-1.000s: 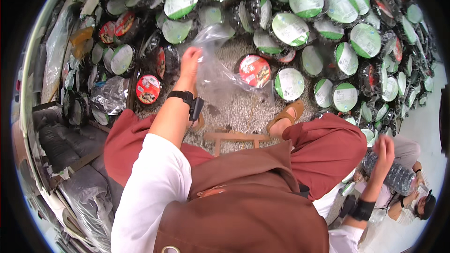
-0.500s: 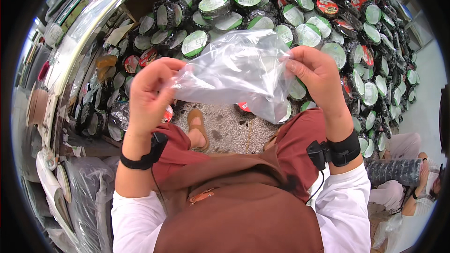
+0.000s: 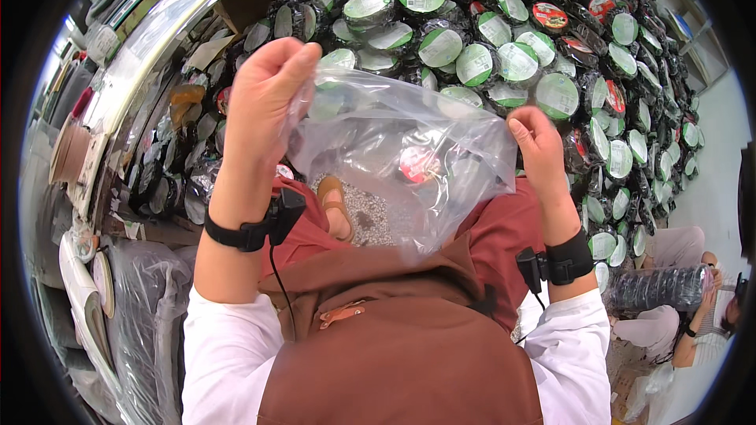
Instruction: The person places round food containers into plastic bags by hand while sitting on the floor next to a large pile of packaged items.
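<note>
A clear plastic bag (image 3: 378, 149) hangs spread between my two hands, above my lap. My left hand (image 3: 268, 94) is closed on its upper left part, thumb pressed to the fingers. At the bag's right edge, my right hand (image 3: 539, 145) pinches the film, lower than the left. Through the film I see the speckled floor, a sandal (image 3: 337, 208) and a red-labelled round package. Beyond the bag rises a big heap of round black packages with green and white labels (image 3: 475, 64), some with red labels (image 3: 550, 15).
On the left stands a bench with a pale edge (image 3: 150, 51), a spool of pinkish cord (image 3: 69, 156) and crumpled clear plastic sheeting (image 3: 142, 323) below. At the far right a seated person (image 3: 693, 323) holds a clear-wrapped stack of dark round packages (image 3: 661, 287).
My left hand has risen and my right hand has dropped a little. The bag now hangs lower and wider, its bottom reaching toward my lap.
</note>
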A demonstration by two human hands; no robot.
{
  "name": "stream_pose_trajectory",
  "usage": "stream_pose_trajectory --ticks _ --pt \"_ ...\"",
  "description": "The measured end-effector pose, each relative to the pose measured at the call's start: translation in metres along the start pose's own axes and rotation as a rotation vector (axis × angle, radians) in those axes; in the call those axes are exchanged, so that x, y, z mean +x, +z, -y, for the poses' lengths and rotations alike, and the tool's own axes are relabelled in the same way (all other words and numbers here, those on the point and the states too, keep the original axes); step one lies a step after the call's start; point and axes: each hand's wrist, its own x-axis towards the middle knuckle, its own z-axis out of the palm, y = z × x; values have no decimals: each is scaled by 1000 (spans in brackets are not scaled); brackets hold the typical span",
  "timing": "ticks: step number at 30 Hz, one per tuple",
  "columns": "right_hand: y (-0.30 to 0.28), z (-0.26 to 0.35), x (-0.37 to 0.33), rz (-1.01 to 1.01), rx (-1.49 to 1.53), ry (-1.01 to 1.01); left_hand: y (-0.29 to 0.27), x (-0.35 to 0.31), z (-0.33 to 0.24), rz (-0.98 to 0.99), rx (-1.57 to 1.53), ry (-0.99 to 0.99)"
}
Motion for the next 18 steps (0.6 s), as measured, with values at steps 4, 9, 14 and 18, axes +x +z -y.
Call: stream_pose_trajectory --ticks 4,9,14,18 --pt "41 63 1 -108 -32 -394 31 1 -5 326 85 -196" --pt "58 73 33 340 386 -28 29 16 4 326 -275 -133" --pt "60 68 35 87 138 -71 23 -32 7 269 641 -4" --pt "73 65 39 52 112 -113 33 -42 17 128 1013 248"
